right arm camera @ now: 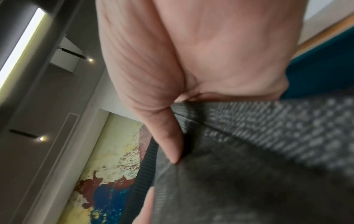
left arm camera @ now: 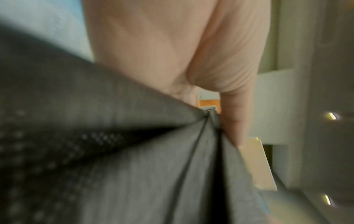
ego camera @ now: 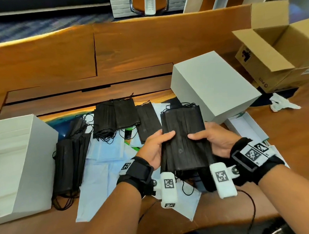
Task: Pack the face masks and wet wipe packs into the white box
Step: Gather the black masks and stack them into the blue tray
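A thick stack of black face masks (ego camera: 184, 138) is lifted above the table between both hands. My left hand (ego camera: 156, 145) grips its left edge with the thumb on top; my right hand (ego camera: 212, 140) grips the right edge the same way. Both wrist views are filled by palm and dark mask fabric (left arm camera: 134, 151) (right arm camera: 258, 151). More black masks (ego camera: 114, 117) and a long row (ego camera: 70, 164) lie on the table over light blue masks (ego camera: 105, 151). An open white box (ego camera: 25, 159) stands at the left. No wet wipe pack is clearly seen.
A closed white box or lid (ego camera: 213, 85) stands behind the held stack. An open cardboard carton (ego camera: 279, 49) sits at the far right, with a crumpled white tissue (ego camera: 282, 104) in front. A shallow white tray (ego camera: 247, 126) lies beside my right hand.
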